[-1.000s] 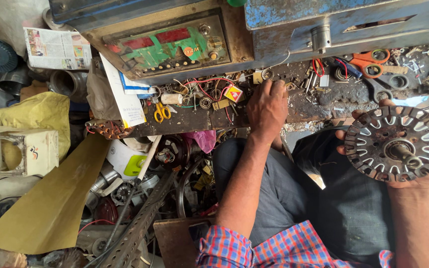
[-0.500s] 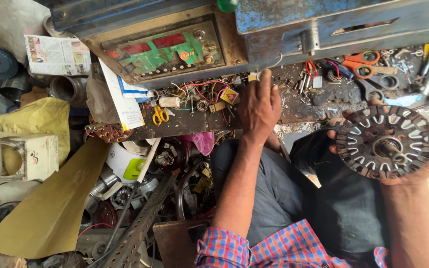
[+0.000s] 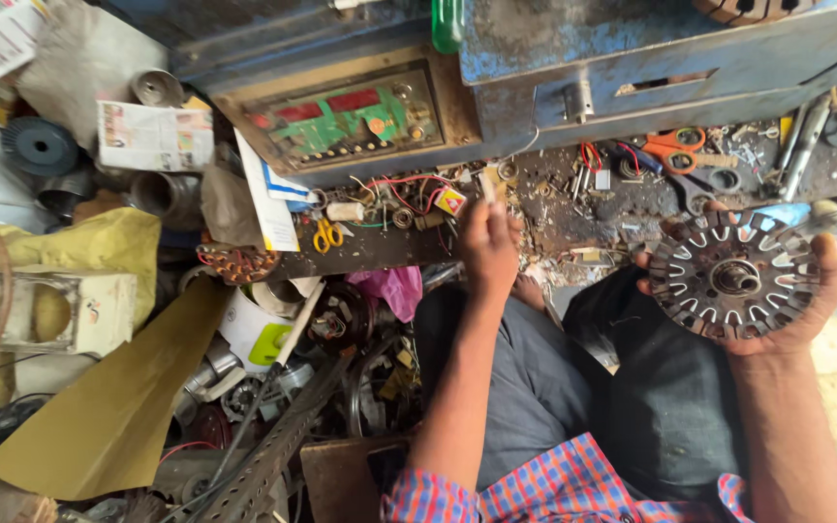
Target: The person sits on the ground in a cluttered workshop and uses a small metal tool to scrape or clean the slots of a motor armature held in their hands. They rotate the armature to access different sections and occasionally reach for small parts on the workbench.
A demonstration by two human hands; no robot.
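While my right hand (image 3: 787, 310) cups the slotted metal disc (image 3: 733, 276) from below, fingers curled around its rim. My left hand (image 3: 489, 247) pinches a small pale strip (image 3: 485, 187) above the cluttered bench (image 3: 554, 218).

Two hands show: the left hand (image 3: 489, 250) closed around one small pale strip (image 3: 487, 188), and the right hand (image 3: 794, 291) cupping one slotted metal disc (image 3: 734, 277) with a single hub at its middle. On the cluttered worktop (image 3: 554, 218) lie two pairs of scissors, one yellow-handled (image 3: 326, 234) and one orange-handled (image 3: 675, 145). One green and red circuit panel (image 3: 351, 118) sits in a wooden frame. One green bottle (image 3: 447, 23) stands at the top edge. One copper-wound coil (image 3: 237, 262) lies at the worktop's left end. One yellow sack (image 3: 70, 242), one white box (image 3: 60, 312) and one folded newspaper (image 3: 154, 136) lie to the left. The loose screws, washers and wires are too many and too small to count.
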